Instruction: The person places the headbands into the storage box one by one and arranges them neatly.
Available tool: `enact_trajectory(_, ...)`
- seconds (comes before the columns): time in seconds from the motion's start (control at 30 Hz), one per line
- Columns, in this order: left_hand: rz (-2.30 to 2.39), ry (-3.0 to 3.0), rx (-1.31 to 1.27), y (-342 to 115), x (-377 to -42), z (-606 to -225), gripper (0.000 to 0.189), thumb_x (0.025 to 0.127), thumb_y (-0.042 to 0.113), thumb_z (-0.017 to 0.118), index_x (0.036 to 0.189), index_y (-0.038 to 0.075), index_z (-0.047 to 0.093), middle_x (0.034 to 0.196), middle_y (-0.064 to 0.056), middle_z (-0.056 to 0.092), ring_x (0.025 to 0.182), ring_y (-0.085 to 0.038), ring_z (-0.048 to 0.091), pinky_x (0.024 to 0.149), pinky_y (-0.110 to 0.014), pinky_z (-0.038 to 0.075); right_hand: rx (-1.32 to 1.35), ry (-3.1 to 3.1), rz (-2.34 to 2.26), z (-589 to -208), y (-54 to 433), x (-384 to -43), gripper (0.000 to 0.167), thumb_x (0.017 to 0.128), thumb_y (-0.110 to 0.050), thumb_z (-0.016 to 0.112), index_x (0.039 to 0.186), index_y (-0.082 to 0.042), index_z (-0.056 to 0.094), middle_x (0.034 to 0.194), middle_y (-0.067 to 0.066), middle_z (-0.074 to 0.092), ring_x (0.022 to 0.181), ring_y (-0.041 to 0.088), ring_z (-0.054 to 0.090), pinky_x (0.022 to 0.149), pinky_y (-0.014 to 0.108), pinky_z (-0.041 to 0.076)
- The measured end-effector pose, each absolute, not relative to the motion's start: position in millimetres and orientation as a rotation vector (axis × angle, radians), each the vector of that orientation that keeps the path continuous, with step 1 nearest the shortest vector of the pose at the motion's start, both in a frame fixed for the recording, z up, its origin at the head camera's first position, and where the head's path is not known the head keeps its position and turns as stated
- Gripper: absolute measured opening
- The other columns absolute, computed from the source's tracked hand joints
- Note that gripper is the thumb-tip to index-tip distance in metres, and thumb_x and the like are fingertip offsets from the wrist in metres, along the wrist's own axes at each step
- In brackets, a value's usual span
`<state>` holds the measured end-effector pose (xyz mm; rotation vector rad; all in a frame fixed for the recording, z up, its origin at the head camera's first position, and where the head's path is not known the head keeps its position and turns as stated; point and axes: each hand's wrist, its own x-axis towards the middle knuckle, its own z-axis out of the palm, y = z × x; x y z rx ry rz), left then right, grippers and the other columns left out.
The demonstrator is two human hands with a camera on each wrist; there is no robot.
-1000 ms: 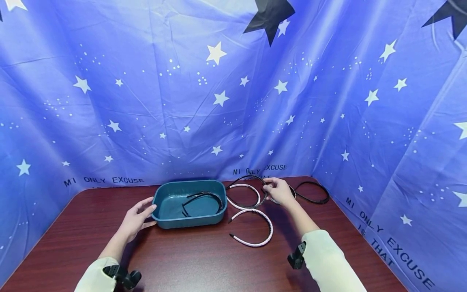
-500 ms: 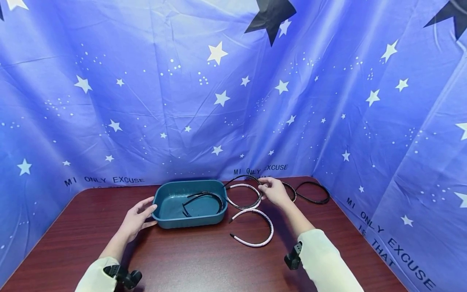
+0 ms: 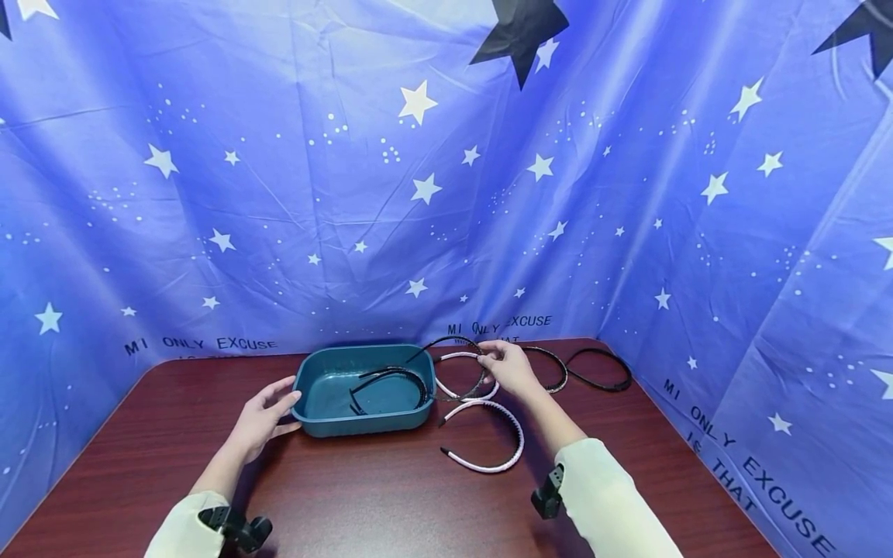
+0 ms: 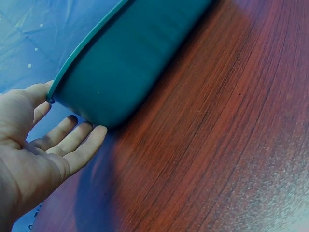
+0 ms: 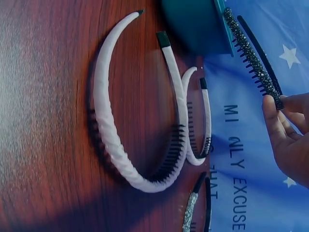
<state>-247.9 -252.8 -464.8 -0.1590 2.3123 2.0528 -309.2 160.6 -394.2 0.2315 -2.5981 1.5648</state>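
Observation:
My left hand (image 3: 260, 418) holds the left end of a teal plastic basin (image 3: 370, 425), thumb at the rim and other fingers against the outer wall. Dark headbands (image 3: 391, 370) lie inside, toward the right. Between thumb and fingers, my right hand (image 3: 512, 370) pinches a black glittery headband (image 5: 252, 60) with comb teeth. One end of it reaches over the basin's right rim in the head view. Below that hand lies a white headband (image 3: 518, 446) with a twisted wrap. A second white headband (image 3: 463, 356) sits behind it, partly hidden by the held one.
Right of my right hand rest a silvery glitter headband (image 3: 562, 372) and a plain black headband (image 3: 600, 386). They stand on the reddish wooden table (image 3: 363, 496). A blue star-printed curtain (image 3: 363, 194) closes off the back and sides.
My right hand has moved left with the black glittery headband, bringing its end over the basin's right rim. The silvery headband is now uncovered. My left hand stays at the basin.

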Motion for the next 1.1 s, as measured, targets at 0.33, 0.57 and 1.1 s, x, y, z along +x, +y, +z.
enact_trajectory(0.33,2.050,2.315,-0.162,-251.8,-247.2,-463.5,0.066,0.094,0.038,0.054,0.147,0.008,0.026,0.130,-0.017,0.037,0.118,-0.035,0.048,0.085,-0.040,0.056,0.262,-2.580,1.577,-396.1,146.1,-309.2,0.029,0.088,-0.003,0.061,0.116,0.002,0.061,0.083,0.016,0.064,0.051,0.018,0.061,0.060,0.046,0.057)
enact_trajectory(0.57,2.062,2.307,-0.160,-252.1,-246.9,-463.3,0.065,0.095,0.037,0.054,0.146,0.007,0.026,0.127,-0.015,0.038,0.116,-0.033,0.047,0.085,-0.040,0.056,0.276,-2.576,1.601,-396.7,136.5,-308.1,0.028,0.088,-0.004,0.061,0.115,0.001,0.062,0.082,0.015,0.063,0.054,0.024,0.062,0.063,0.047,0.057)
enact_trajectory(1.1,2.051,2.319,-0.144,-252.5,-247.2,-463.8,0.066,0.095,0.037,0.053,0.147,0.007,0.025,0.134,-0.019,0.036,0.117,-0.032,0.050,0.085,-0.040,0.056,0.303,-2.542,1.623,-395.5,111.8,-301.7,0.028,0.088,-0.003,0.059,0.116,0.002,0.062,0.091,0.021,0.067,0.055,0.028,0.063,0.063,0.046,0.057)
